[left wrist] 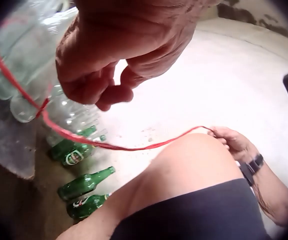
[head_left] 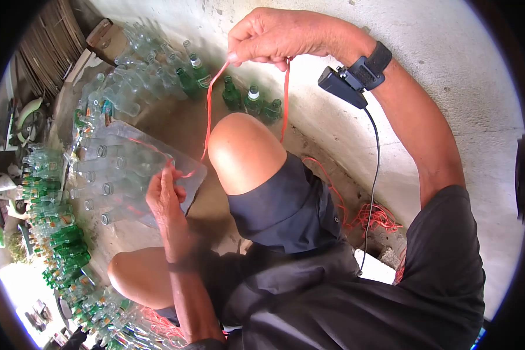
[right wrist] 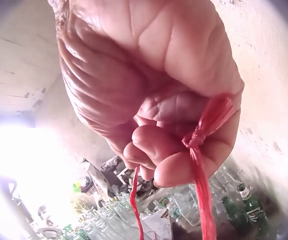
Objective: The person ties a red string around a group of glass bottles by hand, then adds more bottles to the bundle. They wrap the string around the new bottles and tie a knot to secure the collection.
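Observation:
Raised above the bent knee, the right hand (head_left: 286,36) (right wrist: 159,100) pinches a red plastic string (head_left: 209,116) (right wrist: 202,195) between thumb and fingers; a knot lies against its fingers in the right wrist view. Two strands hang from this hand. The left hand (head_left: 166,195) (left wrist: 119,55) is loosely curled over a group of clear bottles (head_left: 108,188) (left wrist: 24,107), close to the string around them. No string shows inside its fingers in the left wrist view. Those bottles lie on their sides on a grey sheet (head_left: 193,175) (left wrist: 9,145).
Green bottles (head_left: 231,94) (left wrist: 86,183) stand near the pale wall (head_left: 478,116). Many clear and green bottles (head_left: 70,239) line the left side. A red string tangle (head_left: 379,219) lies on the floor by the wall. The bent knee (head_left: 242,151) rises between the hands.

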The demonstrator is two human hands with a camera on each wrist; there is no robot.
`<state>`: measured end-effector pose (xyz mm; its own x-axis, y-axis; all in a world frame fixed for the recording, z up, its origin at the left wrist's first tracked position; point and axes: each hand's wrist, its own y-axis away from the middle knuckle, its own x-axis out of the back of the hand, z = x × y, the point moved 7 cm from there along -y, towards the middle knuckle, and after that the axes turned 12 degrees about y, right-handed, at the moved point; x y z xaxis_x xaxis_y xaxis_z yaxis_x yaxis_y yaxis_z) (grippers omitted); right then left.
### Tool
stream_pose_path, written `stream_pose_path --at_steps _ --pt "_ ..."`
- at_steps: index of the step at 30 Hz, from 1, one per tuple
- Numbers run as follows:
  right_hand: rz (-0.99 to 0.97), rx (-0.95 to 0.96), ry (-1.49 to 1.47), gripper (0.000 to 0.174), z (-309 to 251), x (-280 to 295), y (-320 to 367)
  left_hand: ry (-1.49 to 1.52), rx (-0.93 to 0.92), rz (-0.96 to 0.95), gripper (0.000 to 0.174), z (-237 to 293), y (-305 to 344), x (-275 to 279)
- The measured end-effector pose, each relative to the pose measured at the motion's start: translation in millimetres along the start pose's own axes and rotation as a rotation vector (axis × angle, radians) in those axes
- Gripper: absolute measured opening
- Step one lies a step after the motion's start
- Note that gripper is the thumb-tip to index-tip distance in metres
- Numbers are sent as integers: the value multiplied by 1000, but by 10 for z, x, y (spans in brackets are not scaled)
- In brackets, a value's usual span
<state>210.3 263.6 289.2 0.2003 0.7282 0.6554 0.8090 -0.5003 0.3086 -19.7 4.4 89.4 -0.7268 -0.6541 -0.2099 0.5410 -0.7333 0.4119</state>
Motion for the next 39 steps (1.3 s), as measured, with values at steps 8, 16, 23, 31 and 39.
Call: stream_pose_path --at_steps 8,16,23,31,39 --pt "-48 118 -100 30 -347 -393 41 -88 -556 -250 28 1474 582 -1516" --pt "-79 83 -308 27 26 -445 432 -199 -334 -392 23 1349 257 -1364" --pt "41 -177 -410 28 1196 -608 1181 673 -87 -266 11 1431 -349 -451" --pt "259 -11 -66 37 886 -525 1155 471 -268 -361 16 1523 27 -1168" --pt "271 247 109 33 -2 -468 436 -67 -295 -560 26 1122 523 -2087"
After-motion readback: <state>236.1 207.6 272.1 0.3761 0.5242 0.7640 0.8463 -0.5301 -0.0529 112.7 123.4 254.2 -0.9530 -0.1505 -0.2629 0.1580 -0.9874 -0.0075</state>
